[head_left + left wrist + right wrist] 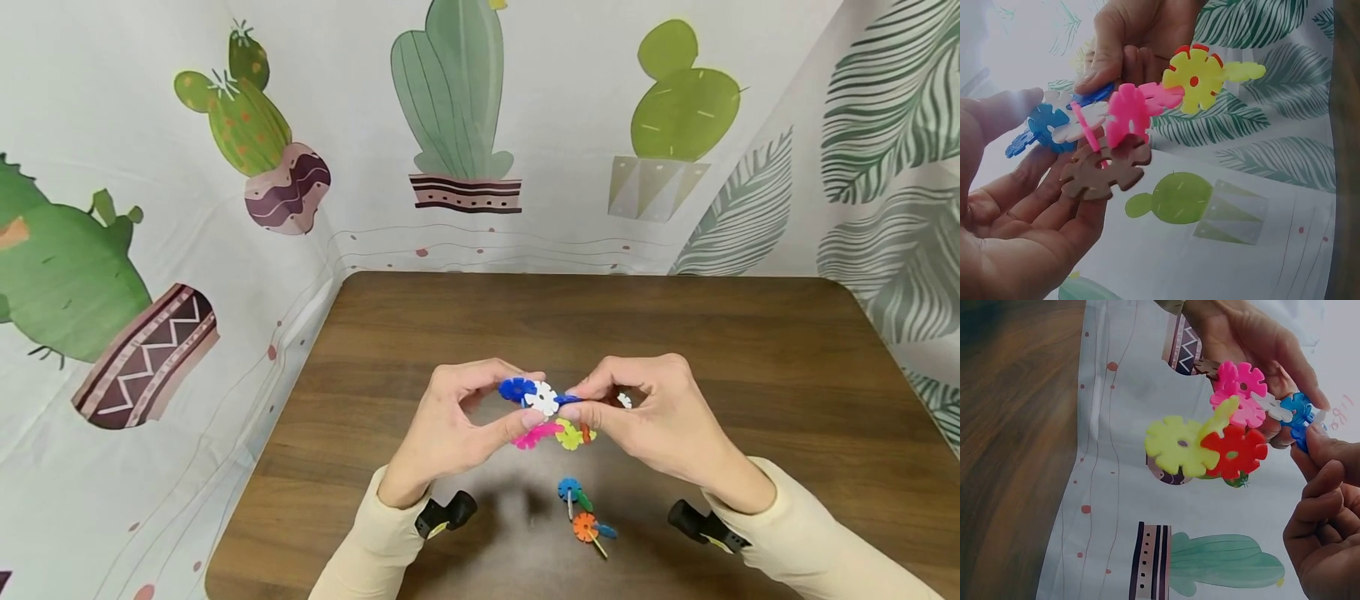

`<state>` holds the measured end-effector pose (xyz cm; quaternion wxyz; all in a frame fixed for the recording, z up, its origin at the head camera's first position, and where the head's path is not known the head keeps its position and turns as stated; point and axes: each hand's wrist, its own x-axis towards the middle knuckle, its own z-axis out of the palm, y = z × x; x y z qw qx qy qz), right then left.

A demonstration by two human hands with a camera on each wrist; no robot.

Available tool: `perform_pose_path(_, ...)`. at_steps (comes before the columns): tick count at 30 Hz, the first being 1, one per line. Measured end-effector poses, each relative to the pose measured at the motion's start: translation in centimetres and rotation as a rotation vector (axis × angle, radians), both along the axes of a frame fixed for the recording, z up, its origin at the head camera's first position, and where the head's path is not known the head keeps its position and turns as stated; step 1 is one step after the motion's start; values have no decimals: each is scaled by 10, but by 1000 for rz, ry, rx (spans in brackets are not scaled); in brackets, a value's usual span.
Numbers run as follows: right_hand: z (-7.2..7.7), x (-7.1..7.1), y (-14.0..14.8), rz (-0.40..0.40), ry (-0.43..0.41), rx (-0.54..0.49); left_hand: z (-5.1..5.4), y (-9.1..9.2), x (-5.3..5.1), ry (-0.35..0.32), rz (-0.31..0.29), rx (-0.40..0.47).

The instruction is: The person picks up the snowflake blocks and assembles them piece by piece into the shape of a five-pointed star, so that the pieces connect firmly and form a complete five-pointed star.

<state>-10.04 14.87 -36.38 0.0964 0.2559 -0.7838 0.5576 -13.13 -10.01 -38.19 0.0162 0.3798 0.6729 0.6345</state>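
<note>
Both hands hold up a joined cluster of flower-shaped plastic snowflake discs over the table. My left hand point(459, 421) grips its left side, around a white disc point(542, 400) and a blue disc point(516, 388). Between thumb and index finger, my right hand point(660, 412) pinches another blue disc point(567, 400) at the white one's edge; whether it is slotted in, I cannot tell. From the cluster hang pink discs point(1127, 112), a brown disc point(1094, 178), yellow discs point(1172, 445) and a red disc point(1244, 453). A small white piece point(625, 401) shows by the right hand's fingers.
Nearer me on the wooden table point(360, 333) lie two small joined groups. One has a blue disc point(570, 489) with green and whitish pieces, the other an orange disc point(584, 527) with blue and yellow pieces. A cactus-print cloth point(562, 100) hangs behind the table.
</note>
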Motion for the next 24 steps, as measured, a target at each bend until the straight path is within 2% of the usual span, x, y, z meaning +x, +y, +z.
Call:
perform_pose_path(5,2,-1,-1,-15,20,3,0,2,1,-30,-1,-1)
perform_pose_path(10,2,-1,-1,-39,0,-3,0,2,1,-48,6,-6)
perform_pose_path(24,0,-4,0,-49,-45,0,-2,1,-3,-20,23,-32)
